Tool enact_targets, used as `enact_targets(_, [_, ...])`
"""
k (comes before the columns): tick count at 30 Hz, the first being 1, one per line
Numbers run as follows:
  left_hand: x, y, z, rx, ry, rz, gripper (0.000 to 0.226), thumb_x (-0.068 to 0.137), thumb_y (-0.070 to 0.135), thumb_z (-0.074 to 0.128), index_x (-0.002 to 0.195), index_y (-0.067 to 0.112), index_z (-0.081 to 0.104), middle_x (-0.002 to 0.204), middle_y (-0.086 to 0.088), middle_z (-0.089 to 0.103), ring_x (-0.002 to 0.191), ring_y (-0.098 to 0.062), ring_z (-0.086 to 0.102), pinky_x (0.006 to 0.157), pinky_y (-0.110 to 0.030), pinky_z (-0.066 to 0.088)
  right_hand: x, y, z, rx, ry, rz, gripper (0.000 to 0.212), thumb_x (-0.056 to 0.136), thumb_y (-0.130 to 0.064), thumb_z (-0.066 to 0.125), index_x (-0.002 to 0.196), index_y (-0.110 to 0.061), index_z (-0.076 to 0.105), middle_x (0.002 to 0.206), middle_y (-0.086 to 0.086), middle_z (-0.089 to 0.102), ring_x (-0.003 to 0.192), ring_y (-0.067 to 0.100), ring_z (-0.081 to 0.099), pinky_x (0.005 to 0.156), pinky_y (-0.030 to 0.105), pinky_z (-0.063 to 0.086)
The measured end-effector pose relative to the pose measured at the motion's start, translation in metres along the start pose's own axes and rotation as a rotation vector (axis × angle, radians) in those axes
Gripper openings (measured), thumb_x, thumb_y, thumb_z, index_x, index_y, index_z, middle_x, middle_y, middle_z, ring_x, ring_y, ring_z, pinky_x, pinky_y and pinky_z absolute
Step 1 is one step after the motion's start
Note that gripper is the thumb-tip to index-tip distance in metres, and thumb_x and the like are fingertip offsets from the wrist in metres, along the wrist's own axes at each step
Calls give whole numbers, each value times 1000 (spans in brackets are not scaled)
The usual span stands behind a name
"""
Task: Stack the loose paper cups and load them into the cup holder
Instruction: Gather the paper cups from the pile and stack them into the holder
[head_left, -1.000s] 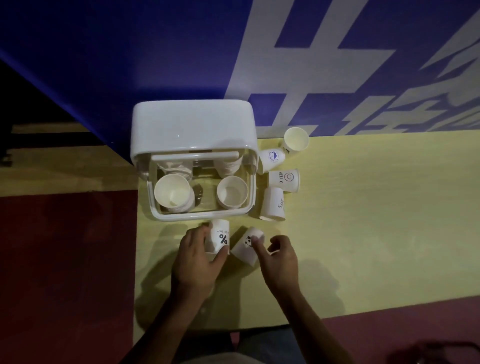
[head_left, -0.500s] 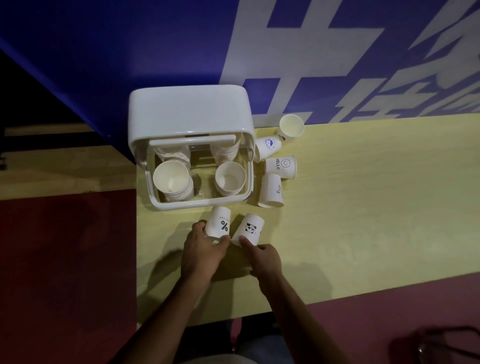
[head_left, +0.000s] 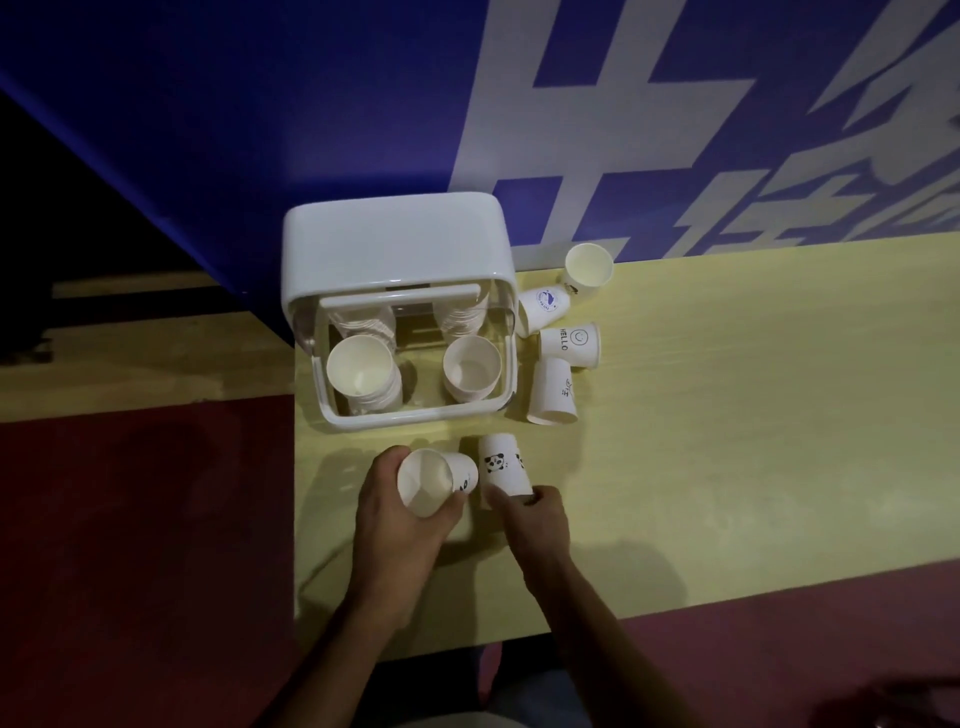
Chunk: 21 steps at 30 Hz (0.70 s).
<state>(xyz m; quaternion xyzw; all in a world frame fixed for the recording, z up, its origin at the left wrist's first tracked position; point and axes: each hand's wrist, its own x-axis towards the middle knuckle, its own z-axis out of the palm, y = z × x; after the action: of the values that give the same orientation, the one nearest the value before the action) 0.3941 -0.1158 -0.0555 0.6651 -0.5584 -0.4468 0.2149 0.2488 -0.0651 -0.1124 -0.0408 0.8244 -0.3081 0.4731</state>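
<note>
Left hand (head_left: 400, 525): its fingers and thumb were curled round the wall of a printed cup (head_left: 431, 480), which was lifted and tipped so its open mouth faced up and back toward the person.
Why held so: probably to offer an open mouth for nesting, so that the next cup's base could slide straight in.
Right hand (head_left: 535, 519): it pinched the wide end of the panda cup (head_left: 501, 465) between thumb and fingertips, and the cup's narrow base pointed away from the hand.
Panda cup: it lay just beside the left hand's cup, on its right, and whether the two touched could not be told.
Cup holder (head_left: 415, 418): it stood just beyond both hands on the yellow table (head_left: 727, 415), with its white lid (head_left: 395, 249) raised at the far side.
Holder contents: a stack of cups (head_left: 358, 364) sat mouth up beyond the left hand and a second stack (head_left: 471, 364) sat beyond the right. More ribbed stacks showed dimly behind them under the lid.
Loose cups: four lay beyond the right hand, close beside the holder. These were an open cup (head_left: 588, 265) farthest off, a blue-logo cup (head_left: 543, 306), a HELLO cup (head_left: 569, 340) and a side-lying cup (head_left: 553, 389) nearest.
Task state: judged early, with six cups outside the holder and none of them nested.
</note>
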Motion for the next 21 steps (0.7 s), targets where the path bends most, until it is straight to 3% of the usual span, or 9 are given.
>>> enact_targets(2, [-1,5,-6,-7,5,59,70,68,38,92,124,42,51,119,17,58,107,-9,59,86,-27,49,-7,0,-15,6,32,-64,60,78,-38,84,124,-13,55,106,0,66,90,17,66,69,32,52])
enact_targets(5, [0,16,-13,-10,23,121,70,68,36,93,127,37,55,121,16,55,106,0,54,86,-17,43,-13,-4,-41,-12,78,-212,71,72,-43,87,131,-22,54,119,0,66,99,19,68,85,42,58])
enact_targets(8, [3,30,-18,-8,31,188,72,69,36,92,132,31,57,127,14,52,113,-2,51,92,-19,41,-24,-24,-64,3,93,-335,74,73,-38,91,134,-27,52,118,-9,63,97,10,68,74,27,56])
enact_targets(10, [7,38,-20,1,25,230,74,69,39,92,134,30,56,130,13,52,116,-4,51,93,-20,41,-31,-40,-75,-3,112,-413,66,72,-39,92,126,-31,53,112,-19,62,97,1,64,71,20,51])
enact_targets(13, [18,56,-21,-1,33,273,77,69,41,92,135,31,55,132,12,53,118,-8,52,94,-27,44,-36,-61,-84,28,112,-475,63,69,-43,93,121,-31,58,112,-21,64,100,3,65,76,26,57])
enact_targets(15, [29,71,-16,3,32,297,77,69,43,91,136,32,54,135,11,53,119,-9,52,97,-31,47,-37,-71,-87,56,98,-495,63,70,-43,92,122,-32,60,114,-20,65,97,3,66,73,23,57])
enact_targets(21, [61,98,7,71,90,465,77,75,47,84,140,19,54,137,0,56,127,-15,51,106,-24,43,-31,-86,-94,80,71,-546,62,70,-48,88,123,-36,59,122,-20,62,89,13,71,64,22,53])
